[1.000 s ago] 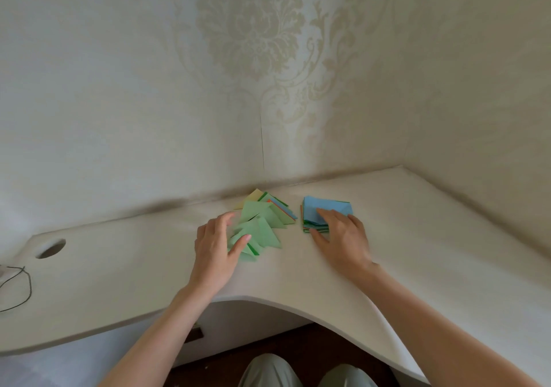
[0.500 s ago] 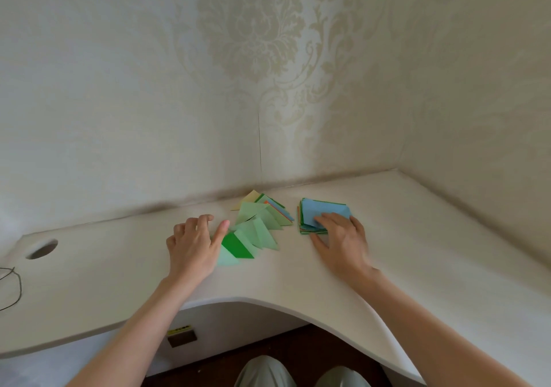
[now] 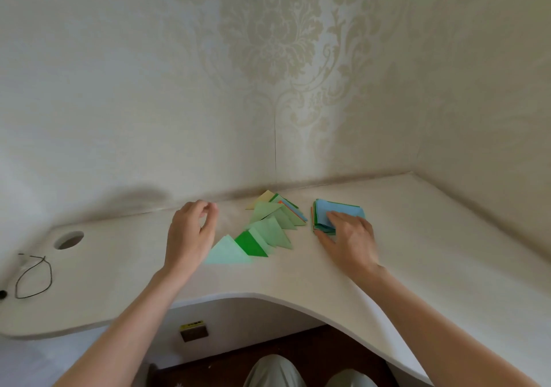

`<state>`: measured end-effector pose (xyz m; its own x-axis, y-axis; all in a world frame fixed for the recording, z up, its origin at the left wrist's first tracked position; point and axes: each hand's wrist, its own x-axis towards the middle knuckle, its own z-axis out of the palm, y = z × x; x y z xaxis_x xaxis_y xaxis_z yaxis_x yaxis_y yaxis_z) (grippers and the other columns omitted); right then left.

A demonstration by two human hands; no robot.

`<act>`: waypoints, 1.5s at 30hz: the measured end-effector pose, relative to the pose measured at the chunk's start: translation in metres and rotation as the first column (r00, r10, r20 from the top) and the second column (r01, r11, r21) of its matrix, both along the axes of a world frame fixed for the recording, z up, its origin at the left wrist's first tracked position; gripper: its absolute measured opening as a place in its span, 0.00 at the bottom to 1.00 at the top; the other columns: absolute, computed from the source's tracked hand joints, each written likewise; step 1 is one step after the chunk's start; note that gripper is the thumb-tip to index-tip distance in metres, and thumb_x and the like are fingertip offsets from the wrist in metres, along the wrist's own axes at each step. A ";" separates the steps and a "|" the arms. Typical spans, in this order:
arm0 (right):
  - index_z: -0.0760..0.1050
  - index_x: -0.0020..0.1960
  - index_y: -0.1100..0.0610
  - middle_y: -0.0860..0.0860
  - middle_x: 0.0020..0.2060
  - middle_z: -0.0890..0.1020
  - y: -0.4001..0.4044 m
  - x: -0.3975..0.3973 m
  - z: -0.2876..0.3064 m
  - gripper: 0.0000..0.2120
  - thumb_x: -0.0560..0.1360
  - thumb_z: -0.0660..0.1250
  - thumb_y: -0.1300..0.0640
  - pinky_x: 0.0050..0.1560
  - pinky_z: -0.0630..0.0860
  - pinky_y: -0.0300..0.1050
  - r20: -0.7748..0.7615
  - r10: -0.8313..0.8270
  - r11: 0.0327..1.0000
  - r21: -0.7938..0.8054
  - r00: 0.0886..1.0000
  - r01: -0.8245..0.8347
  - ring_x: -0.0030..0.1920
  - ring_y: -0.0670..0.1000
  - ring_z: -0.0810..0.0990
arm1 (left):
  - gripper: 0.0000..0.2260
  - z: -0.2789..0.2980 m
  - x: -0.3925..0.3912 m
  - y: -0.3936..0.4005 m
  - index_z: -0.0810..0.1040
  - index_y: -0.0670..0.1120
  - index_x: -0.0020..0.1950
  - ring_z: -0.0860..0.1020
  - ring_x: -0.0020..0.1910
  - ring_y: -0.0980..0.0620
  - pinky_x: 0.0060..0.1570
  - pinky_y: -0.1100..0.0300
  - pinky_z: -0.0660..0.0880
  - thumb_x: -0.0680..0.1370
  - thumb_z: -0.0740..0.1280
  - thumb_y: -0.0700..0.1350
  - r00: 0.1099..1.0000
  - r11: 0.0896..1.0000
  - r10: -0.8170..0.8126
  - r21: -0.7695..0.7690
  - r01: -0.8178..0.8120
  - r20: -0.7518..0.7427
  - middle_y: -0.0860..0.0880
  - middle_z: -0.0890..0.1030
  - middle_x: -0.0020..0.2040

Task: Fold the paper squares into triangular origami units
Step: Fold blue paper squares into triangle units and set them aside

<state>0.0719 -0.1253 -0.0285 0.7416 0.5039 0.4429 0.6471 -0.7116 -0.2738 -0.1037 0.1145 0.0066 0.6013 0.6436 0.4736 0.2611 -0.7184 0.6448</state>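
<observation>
Green folded triangles [image 3: 262, 231] fan across desk [image 3: 417, 255] centre. Left hand [image 3: 189, 234] at their 9 o'clock, fingers loosely curled, grasping nothing. Right hand [image 3: 350, 237] at 3 o'clock, fingertips resting on blue-topped square stack [image 3: 338, 212].

A pale, cream counter [image 3: 417, 237] fills a room corner, its front edge cut in a concave curve. At far left a round hole [image 3: 69, 240] passes through the top; nearer the left edge lies a thin black cord [image 3: 32, 279] in a loose loop. The walls carry cream wallpaper [image 3: 268, 38] with a damask motif, a vertical seam [image 3: 275, 148] running down to the counter. Below the curve, a small dark label [image 3: 193, 330] sits on the panel, above dark floor [image 3: 268, 348].
</observation>
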 end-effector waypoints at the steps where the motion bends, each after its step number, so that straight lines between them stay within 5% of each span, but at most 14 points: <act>1: 0.77 0.51 0.54 0.48 0.48 0.82 -0.001 0.000 -0.001 0.12 0.75 0.65 0.46 0.61 0.66 0.48 -0.001 0.002 1.000 -0.011 1.000 -0.002 0.53 0.52 0.78 | 0.06 0.004 0.002 -0.003 0.78 0.47 0.47 0.77 0.50 0.52 0.46 0.58 0.70 0.79 0.63 0.47 0.999 0.999 -0.023 0.035 0.022 0.027 0.52 0.80 0.47; 4: 0.79 0.44 0.53 0.48 0.42 0.83 -0.004 -0.001 -0.003 0.05 0.74 0.67 0.53 0.54 0.69 0.48 0.024 0.001 0.999 0.045 1.000 -0.002 0.47 0.53 0.80 | 0.04 0.014 0.015 -0.024 0.79 0.48 0.47 0.75 0.47 0.54 0.47 0.61 0.70 0.75 0.67 0.40 0.989 0.979 -0.137 0.161 0.127 0.055 0.54 0.80 0.45; 8: 0.78 0.35 0.55 0.49 0.33 0.82 -0.015 0.004 0.000 0.07 0.73 0.68 0.58 0.43 0.74 0.47 -0.013 -0.013 0.997 0.082 1.000 0.014 0.37 0.57 0.79 | 0.06 0.013 0.044 -0.062 0.79 0.48 0.47 0.75 0.46 0.54 0.48 0.63 0.70 0.73 0.69 0.39 0.963 0.948 -0.264 0.200 0.248 0.054 0.55 0.79 0.44; 13: 0.85 0.44 0.51 0.47 0.46 0.85 -0.032 0.008 0.009 0.04 0.71 0.72 0.54 0.52 0.75 0.46 -0.203 0.117 0.966 0.249 0.972 -0.065 0.49 0.51 0.81 | 0.06 -0.004 0.074 -0.110 0.79 0.48 0.49 0.75 0.49 0.53 0.51 0.62 0.70 0.73 0.69 0.40 0.899 0.886 -0.437 0.160 0.435 -0.018 0.53 0.78 0.46; 18: 0.84 0.40 0.49 0.45 0.42 0.84 -0.070 0.010 0.019 0.04 0.67 0.77 0.55 0.49 0.70 0.45 0.155 0.113 0.958 0.244 0.981 -0.149 0.44 0.50 0.81 | 0.15 -0.020 0.087 -0.132 0.76 0.47 0.55 0.73 0.56 0.52 0.56 0.62 0.69 0.70 0.72 0.39 0.839 0.812 -0.537 0.215 0.542 -0.088 0.51 0.75 0.53; 24: 0.83 0.41 0.45 0.40 0.39 0.82 -0.099 -0.011 0.010 0.02 0.68 0.73 0.49 0.43 0.69 0.46 0.122 0.143 0.979 0.125 0.982 -0.158 0.42 0.48 0.79 | 0.12 -0.036 0.087 -0.146 0.77 0.48 0.53 0.71 0.56 0.56 0.56 0.64 0.68 0.71 0.73 0.46 0.750 0.732 -0.643 0.162 0.662 -0.156 0.55 0.75 0.53; 34: 0.82 0.45 0.46 0.40 0.41 0.82 -0.095 -0.017 -0.005 0.06 0.72 0.68 0.46 0.45 0.75 0.46 -0.132 0.173 0.975 0.163 0.976 -0.151 0.43 0.45 0.79 | 0.12 -0.044 0.089 -0.160 0.80 0.51 0.46 0.73 0.50 0.52 0.50 0.51 0.72 0.75 0.62 0.57 0.798 0.781 -0.571 0.171 0.600 -0.193 0.56 0.76 0.47; 38: 0.81 0.49 0.47 0.40 0.39 0.79 -0.091 -0.011 0.000 0.09 0.69 0.73 0.48 0.43 0.70 0.32 -0.295 0.135 0.975 0.209 0.946 -0.074 0.39 0.41 0.76 | 0.07 -0.044 0.095 -0.170 0.79 0.49 0.48 0.71 0.52 0.51 0.50 0.54 0.67 0.77 0.66 0.52 0.843 0.834 -0.497 0.158 0.529 -0.204 0.54 0.74 0.47; 45: 0.79 0.47 0.47 0.42 0.36 0.78 -0.083 -0.004 0.005 0.13 0.65 0.76 0.48 0.39 0.70 0.34 -0.470 0.050 0.977 0.206 0.881 0.055 0.35 0.40 0.73 | 0.07 -0.044 0.107 -0.174 0.76 0.53 0.49 0.68 0.53 0.54 0.47 0.57 0.60 0.75 0.68 0.54 0.864 0.891 -0.428 0.037 0.453 -0.264 0.56 0.73 0.47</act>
